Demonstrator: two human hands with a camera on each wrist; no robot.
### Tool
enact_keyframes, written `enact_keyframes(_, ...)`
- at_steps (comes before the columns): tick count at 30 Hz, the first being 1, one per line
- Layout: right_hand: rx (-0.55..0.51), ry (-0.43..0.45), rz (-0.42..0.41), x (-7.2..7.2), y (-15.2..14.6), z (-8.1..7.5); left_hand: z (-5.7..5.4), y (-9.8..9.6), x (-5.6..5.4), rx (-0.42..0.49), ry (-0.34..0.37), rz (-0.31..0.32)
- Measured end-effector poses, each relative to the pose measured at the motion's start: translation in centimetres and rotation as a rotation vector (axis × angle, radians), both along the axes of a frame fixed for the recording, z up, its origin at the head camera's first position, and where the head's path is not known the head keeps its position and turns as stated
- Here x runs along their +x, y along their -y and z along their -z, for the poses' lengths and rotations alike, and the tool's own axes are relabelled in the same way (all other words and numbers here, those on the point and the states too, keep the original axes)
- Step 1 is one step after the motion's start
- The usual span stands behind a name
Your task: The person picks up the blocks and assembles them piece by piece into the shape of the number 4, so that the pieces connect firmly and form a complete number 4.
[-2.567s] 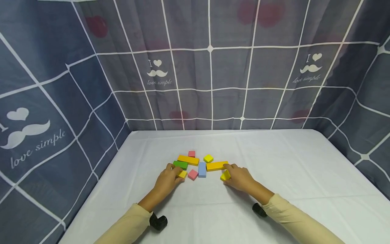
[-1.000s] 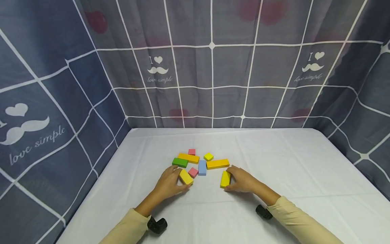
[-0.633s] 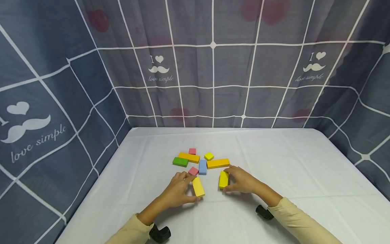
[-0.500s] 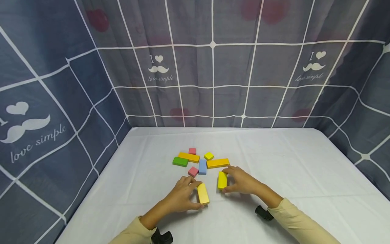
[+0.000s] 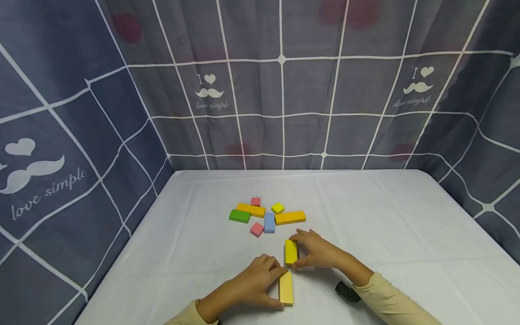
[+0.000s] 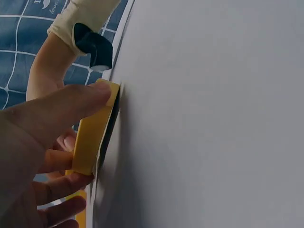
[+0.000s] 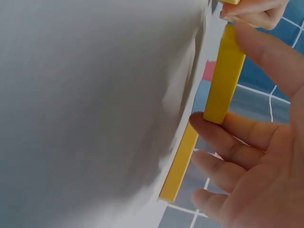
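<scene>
Here each hand (image 5: 252, 286) pinches a smooth yellow rectangular block (image 5: 286, 287).

Both our forearms reach in from the near edge, in cream sleeves. Our left hand (image 5: 253, 284) lies low, thumb and fingers curled in a pinch. Our right hand (image 5: 317, 252) sits just ahead of it, fingers (image 7: 223, 137) also pinching; fingertips of both hands nearly meet.

White-clothed table (image 5: 365, 216), seemingly nine blocks (image 5: 264, 216)
</scene>
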State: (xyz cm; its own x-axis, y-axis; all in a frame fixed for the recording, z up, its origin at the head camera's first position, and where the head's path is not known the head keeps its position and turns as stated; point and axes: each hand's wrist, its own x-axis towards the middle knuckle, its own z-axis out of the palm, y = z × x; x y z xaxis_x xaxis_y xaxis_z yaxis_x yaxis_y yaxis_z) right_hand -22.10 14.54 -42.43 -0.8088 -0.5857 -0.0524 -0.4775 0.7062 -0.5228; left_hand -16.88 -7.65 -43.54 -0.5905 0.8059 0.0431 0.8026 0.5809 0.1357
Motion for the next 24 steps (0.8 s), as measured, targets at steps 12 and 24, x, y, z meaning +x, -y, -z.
enact_keyframes(12, 0.051, -0.012, -0.029, 0.3, 1.2, 0.5, 0.2, 0.0, 0.6, -0.023, -0.063, -0.025)
enact_keyframes(24, 0.056, -0.041, -0.064, 0.5, 1.1, 0.3, 0.6, 0.2, 0.5, 0.063, -0.168, 0.037)
